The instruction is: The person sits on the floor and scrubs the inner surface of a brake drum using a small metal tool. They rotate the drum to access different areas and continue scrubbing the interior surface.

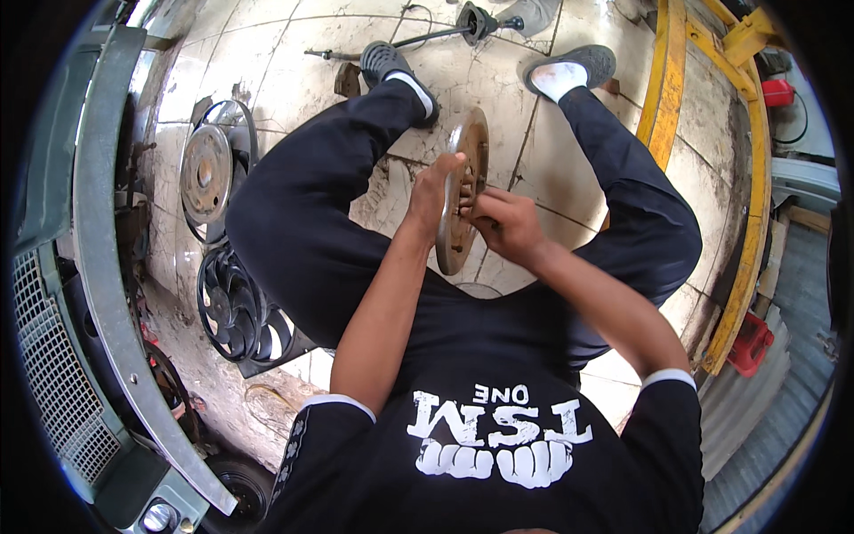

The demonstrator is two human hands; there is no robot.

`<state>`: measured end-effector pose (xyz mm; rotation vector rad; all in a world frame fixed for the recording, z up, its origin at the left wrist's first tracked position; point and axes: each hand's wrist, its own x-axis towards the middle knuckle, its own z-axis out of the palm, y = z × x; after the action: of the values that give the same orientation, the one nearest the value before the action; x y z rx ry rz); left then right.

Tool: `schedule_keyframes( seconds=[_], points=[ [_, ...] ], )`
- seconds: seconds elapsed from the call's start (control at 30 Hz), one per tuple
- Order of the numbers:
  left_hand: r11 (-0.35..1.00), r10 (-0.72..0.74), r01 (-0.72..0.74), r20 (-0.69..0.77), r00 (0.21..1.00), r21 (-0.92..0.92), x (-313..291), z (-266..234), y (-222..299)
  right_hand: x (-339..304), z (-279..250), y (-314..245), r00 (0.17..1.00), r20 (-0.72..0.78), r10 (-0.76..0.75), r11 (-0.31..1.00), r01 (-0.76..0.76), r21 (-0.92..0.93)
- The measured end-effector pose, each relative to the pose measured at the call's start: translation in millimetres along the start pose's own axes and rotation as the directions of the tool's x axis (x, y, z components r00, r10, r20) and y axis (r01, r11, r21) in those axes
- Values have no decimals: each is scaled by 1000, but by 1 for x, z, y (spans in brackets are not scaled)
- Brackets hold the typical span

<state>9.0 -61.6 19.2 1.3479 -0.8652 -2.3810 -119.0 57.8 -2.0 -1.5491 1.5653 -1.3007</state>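
Note:
Between my knees a round, rust-brown metal disc (479, 147), which looks like a brake disc, stands on edge, seen nearly side-on. Small studs or bolts stick out of the middle of its face. My left hand (430, 198) is wrapped round the disc from its left side, thumb upward; most of its fingers are hidden behind the metal. On the right, my right hand (507, 222) is closed, its fingertips pressed in at the studded centre. Anything small inside those fingers is hidden.
A similar round disc (206, 173) leans by a black fan (233, 303) at left. A shaft with a flange (478, 24) lies on the tiles beyond my feet. A yellow metal frame (756, 196) stands right, near a red container (752, 343). A grey metal beam (108, 222) runs along the left.

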Motion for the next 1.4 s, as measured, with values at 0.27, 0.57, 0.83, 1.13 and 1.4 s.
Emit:
schedule_keyframes(
  seconds=[0.27,0.57,0.83,1.13,1.4],
  points=[
    [998,23,-25,-26,999,-53,8,-14,-7,24,1,-24,657,192,729,492,-698,521],
    [998,43,-43,-13,999,39,7,-5,-3,2,1,-16,926,81,368,919,-376,117],
    [998,23,-26,-46,999,-56,4,-4,3,12,10,-28,566,266,780,332,-735,591],
    [999,4,-3,15,1000,-52,12,-12,-2,24,-18,10,829,269,-490,810,547,-210],
    [999,3,-5,-49,999,-41,4,-7,6,22,3,-26,558,326,763,322,-765,557]
  ],
)
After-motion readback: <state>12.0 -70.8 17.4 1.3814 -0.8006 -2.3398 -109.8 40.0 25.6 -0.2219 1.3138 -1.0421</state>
